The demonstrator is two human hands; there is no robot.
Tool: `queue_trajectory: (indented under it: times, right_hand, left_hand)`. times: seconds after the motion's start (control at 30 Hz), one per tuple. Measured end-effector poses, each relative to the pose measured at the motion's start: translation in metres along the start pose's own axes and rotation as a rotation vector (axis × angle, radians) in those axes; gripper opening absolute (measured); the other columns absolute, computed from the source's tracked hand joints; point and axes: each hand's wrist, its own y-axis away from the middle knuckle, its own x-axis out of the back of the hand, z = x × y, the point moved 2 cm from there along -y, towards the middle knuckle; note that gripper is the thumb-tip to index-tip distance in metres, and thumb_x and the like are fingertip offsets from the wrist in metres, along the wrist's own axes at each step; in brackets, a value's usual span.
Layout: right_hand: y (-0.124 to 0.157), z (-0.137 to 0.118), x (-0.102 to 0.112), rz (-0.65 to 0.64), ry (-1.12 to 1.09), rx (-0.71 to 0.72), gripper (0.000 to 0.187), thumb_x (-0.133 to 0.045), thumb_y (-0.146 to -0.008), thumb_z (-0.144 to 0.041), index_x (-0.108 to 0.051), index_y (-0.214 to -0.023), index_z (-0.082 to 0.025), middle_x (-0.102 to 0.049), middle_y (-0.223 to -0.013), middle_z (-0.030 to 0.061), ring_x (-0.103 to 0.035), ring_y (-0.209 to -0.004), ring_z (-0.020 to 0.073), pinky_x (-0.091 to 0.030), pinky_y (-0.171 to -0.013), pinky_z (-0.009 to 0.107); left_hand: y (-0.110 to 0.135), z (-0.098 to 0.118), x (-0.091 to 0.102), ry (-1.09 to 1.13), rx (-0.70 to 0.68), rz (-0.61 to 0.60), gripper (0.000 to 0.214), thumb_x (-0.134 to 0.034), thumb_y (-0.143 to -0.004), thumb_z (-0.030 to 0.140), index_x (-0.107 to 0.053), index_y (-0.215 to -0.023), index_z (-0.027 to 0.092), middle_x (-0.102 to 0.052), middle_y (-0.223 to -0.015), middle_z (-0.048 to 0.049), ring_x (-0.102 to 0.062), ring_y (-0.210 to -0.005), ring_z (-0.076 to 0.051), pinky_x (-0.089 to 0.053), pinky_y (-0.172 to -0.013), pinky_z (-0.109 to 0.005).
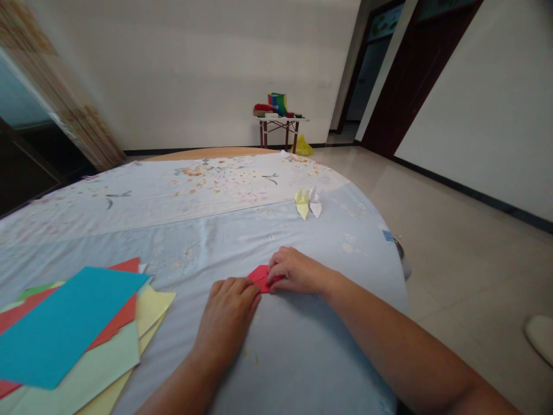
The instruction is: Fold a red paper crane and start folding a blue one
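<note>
A small piece of red folded paper (pixel 260 278) lies on the tablecloth between my two hands. My left hand (pixel 231 302) rests palm down at its lower left edge, with fingers curled and the tips holding the paper against the cloth. From the right, my right hand (pixel 298 271) pinches the other end of the paper between thumb and fingers. That hand hides the paper's right part. Beyond my hands stand two folded paper figures, a yellow one (pixel 302 204) and a white one (pixel 315 203).
Loose coloured sheets lie at the left, with a blue sheet (pixel 73 325) on top. A floral tablecloth (pixel 181 259) covers the round table. Against the far wall stands a small side table (pixel 283 120) with several items on it, and a yellow bag (pixel 303 146) lies beside it.
</note>
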Motion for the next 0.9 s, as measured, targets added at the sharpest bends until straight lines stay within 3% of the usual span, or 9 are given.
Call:
queue_trajectory:
  times: [0.13,0.37,0.73,0.9]
  right_hand:
    - [0.006,-0.006,0.003,0.005,0.121,-0.054,0.017,-0.06,-0.08,-0.038,-0.07,-0.083,-0.024,-0.058,-0.076,0.0039,-0.048,-0.079,0.0166,-0.034,-0.071,0.028]
    - [0.02,-0.004,-0.002,0.053,0.021,-0.108,0.023,-0.054,-0.084,-0.039,-0.068,-0.089,-0.022,-0.061,-0.073,0.0031,-0.05,-0.075,0.0146,-0.038,-0.067,0.024]
    - [0.024,-0.012,-0.015,0.111,0.081,-0.113,0.029,-0.043,-0.089,-0.04,-0.066,-0.097,-0.024,-0.063,-0.078,0.003,-0.055,-0.072,0.0145,-0.04,-0.063,0.025]
    - [0.025,-0.014,-0.017,0.099,0.158,-0.154,0.028,-0.041,-0.091,-0.037,-0.066,-0.093,-0.025,-0.064,-0.077,0.0025,-0.056,-0.07,0.0149,-0.04,-0.06,0.026]
  left_hand:
    - [0.002,0.007,0.0,-0.081,0.074,-0.052,0.028,-0.038,-0.089,0.029,-0.065,-0.092,0.022,-0.063,-0.092,-0.007,-0.054,-0.089,-0.023,-0.04,-0.079,-0.037]
    - [0.011,0.024,-0.01,-0.095,0.153,-0.25,0.04,-0.037,-0.088,0.029,-0.053,-0.12,0.01,-0.066,-0.1,-0.0145,-0.061,-0.09,-0.026,-0.047,-0.077,-0.039]
    - [0.007,0.018,-0.009,-0.022,0.192,-0.274,0.039,-0.033,-0.089,0.03,-0.052,-0.12,0.014,-0.068,-0.097,-0.0132,-0.066,-0.083,-0.026,-0.05,-0.068,-0.038]
    - [0.004,0.01,-0.009,0.045,0.2,-0.229,0.033,-0.032,-0.09,0.03,-0.059,-0.104,0.019,-0.069,-0.094,-0.0089,-0.066,-0.082,-0.024,-0.049,-0.068,-0.035]
